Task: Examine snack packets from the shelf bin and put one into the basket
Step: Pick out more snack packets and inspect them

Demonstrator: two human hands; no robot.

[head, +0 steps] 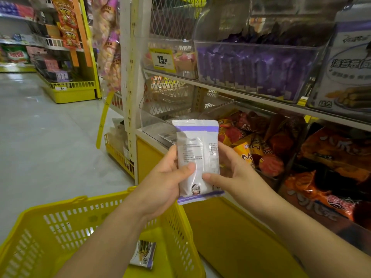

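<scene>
Basket (60, 203) top open below me; my left forearm (112, 237) crosses it, small packet (143, 255) on its floor. White packet (197, 157), held by left hand (160, 183) & right hand (236, 171), sits over its far rt corner. Yellow shelf base (230, 237) just beside on rt; aisle floor (50, 137) at left open.

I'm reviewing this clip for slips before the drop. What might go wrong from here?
1. The packet appears to hang by the right rim of the basket, not over its middle; released here, it may land outside.
2. The left hand and right hand hold only its lower half, thumbs on a glossy face, so it may slip.
3. A similar packet already lies in the basket; a second could be one too many.
</scene>
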